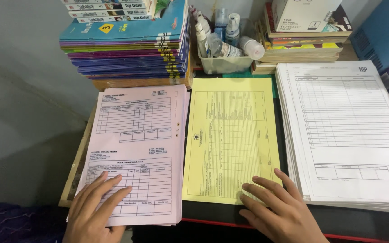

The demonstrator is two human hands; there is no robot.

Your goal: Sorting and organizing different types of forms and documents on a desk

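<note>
Matt paper forms (136,153), glossy book covers (127,31)

We rest our left hand (96,208) flat on the lower corner of the pink form stack (137,153), just left of the yellow sheet (230,135). Our right hand (281,210) lies open on that yellow sheet's lower right corner. Right of it sits the white form stack (347,130); behind it, a tub of bottles (223,42) and piled books (129,40).
</note>
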